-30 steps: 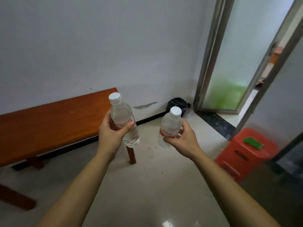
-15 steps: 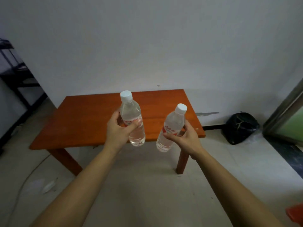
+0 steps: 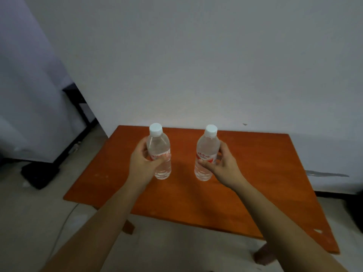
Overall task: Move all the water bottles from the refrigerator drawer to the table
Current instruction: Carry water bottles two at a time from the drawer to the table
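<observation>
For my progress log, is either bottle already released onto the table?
No, the left hand grips the left bottle and the right hand grips the right bottle.

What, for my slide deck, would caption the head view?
Left hand holds the left bottle, right hand the right bottle, upright over the orange table.

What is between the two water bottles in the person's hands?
In the head view, only a bare stretch of the orange wooden table shows between the left water bottle and the right water bottle.
</observation>
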